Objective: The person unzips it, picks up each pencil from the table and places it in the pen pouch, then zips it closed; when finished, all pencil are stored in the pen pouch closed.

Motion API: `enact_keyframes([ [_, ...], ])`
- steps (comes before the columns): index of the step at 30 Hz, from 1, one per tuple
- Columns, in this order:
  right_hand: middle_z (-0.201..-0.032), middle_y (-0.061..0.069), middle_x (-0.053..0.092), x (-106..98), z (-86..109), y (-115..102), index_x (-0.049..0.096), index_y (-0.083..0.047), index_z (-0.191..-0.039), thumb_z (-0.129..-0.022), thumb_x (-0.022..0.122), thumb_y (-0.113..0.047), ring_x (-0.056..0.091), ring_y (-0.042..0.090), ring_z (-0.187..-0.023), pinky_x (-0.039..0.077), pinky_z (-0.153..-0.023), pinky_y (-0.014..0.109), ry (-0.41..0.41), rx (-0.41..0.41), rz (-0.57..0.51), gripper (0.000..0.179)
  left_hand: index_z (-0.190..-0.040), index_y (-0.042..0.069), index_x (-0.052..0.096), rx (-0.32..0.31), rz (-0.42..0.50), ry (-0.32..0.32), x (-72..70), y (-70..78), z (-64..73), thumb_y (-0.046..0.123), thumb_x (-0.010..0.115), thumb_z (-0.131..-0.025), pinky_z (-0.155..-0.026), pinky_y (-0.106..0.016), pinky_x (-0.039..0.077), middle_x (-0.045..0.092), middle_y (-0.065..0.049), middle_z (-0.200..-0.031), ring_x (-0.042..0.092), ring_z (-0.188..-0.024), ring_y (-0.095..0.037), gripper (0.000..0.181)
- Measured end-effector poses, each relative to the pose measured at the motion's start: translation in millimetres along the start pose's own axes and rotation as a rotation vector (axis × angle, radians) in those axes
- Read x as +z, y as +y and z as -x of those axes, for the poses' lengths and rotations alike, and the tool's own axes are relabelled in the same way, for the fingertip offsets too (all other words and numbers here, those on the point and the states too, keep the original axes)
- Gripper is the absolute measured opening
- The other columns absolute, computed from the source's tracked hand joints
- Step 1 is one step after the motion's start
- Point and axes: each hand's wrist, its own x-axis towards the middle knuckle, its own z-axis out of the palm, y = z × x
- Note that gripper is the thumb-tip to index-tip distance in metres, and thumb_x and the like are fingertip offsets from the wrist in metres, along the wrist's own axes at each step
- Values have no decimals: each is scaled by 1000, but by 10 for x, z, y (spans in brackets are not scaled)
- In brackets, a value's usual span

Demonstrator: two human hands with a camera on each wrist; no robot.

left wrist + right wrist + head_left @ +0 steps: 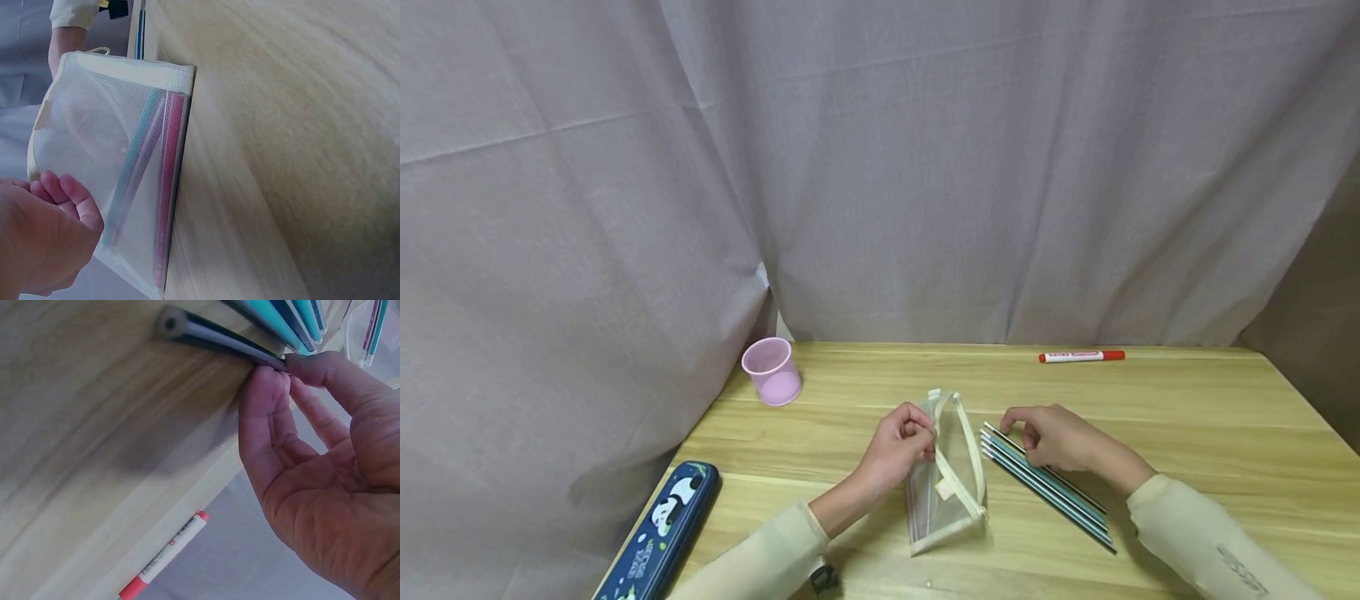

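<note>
Cream sleeves (pixel 775 537) reach over a wood-grain table (pixel 1195 417), grey curtain (pixel 910 183) hanging behind and at left. The left hand (pixel 901 446) pinches the mouth of one mesh pouch (pixel 958 484), resting between the hands; a reddish stick (pixel 169 156) and a teal stick (pixel 130 165) show through. The right hand (pixel 1060 437) pinches one dark pencil (pixel 219 339); more pencils (pixel 1051 492), too overlapped to count surely, lie just beside the pouch. Farther out: one panda case (pixel 658 529) along the left edge, one pink cup (pixel 777 385) by the far-left corner, one red-capped marker (pixel 1078 357) near the far edge.
</note>
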Motion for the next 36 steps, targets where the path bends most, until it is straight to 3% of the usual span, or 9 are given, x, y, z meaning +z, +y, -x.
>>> enact_keyframes([
  [10, -66, -4, 61, -17, -6, -31, 67, -14, -120, -80, 67, 11, 55, 10, -48, 48, -49, 23, -39, 50, 6, 47, -106, 0, 59, -16, -8, 0, 22, -14, 6, -4, 60, -90, -76, -23, 59, 63, 2, -83, 62, -76, -11, 16],
  [19, -65, -6, 61, -29, -13, -85, 68, -16, -118, -80, 68, 11, 54, 9, -48, 47, -49, 23, -27, 68, 36, 46, -108, -1, 59, -26, -15, -9, 32, 3, 9, -2, 60, -91, -76, -23, 59, 63, 1, -85, 62, -78, -11, 16],
  [24, -63, -8, 59, -21, -40, -64, 66, -16, -116, -74, 69, 10, 52, 6, -53, 44, -53, 22, -19, -1, 83, 50, -108, 0, 59, -31, -17, -9, 13, 11, 19, -3, 60, -92, -77, -24, 59, 63, 1, -85, 62, -79, -12, 16],
  [31, -64, -9, 58, -41, -55, 9, 65, -16, -119, -73, 70, 8, 52, 4, -52, 45, -49, 21, -35, -17, 61, 52, -108, 0, 59, -29, -28, -13, -6, 27, 25, -2, 60, -93, -82, -29, 61, 63, 1, -85, 63, -79, -15, 15],
  [36, -71, -9, 60, -96, 3, -46, 64, -17, -124, -74, 73, 3, 51, 4, -62, 43, -57, 22, 45, -55, 92, 54, -107, 1, 60, -30, -33, -8, -8, 32, 29, -1, 60, -93, -81, -28, 61, 63, 1, -84, 63, -79, -15, 15],
])
